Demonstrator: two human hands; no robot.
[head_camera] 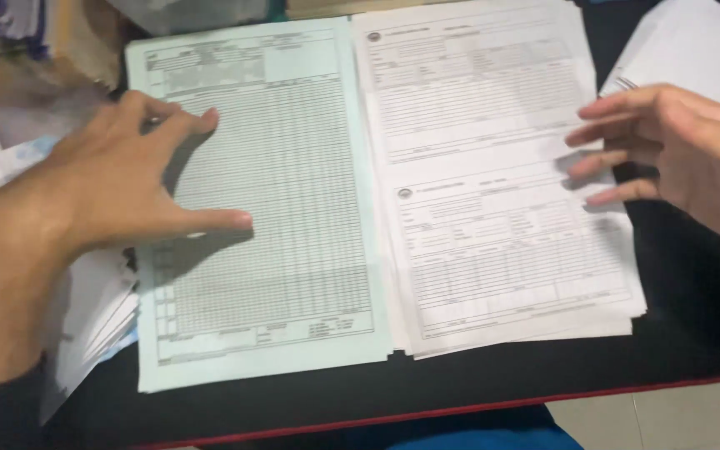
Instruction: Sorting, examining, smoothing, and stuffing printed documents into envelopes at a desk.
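Two paper stacks (377,208) lie edge to edge between spread hands.

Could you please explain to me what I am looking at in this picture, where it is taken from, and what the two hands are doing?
There is no machine here: a person wears a camera on the head, so this single picture looks down at their own two bare hands. The left hand lies spread on a pale green form ruled with many fine lines. The right hand reaches in from the side, fingertips at the edge of a stack of white printed forms beside the green one. Neither hand grips anything; both are open. The papers lie on a dark desk with a red edge. More loose white sheets sit under the left forearm, and another white sheet lies at the far right.
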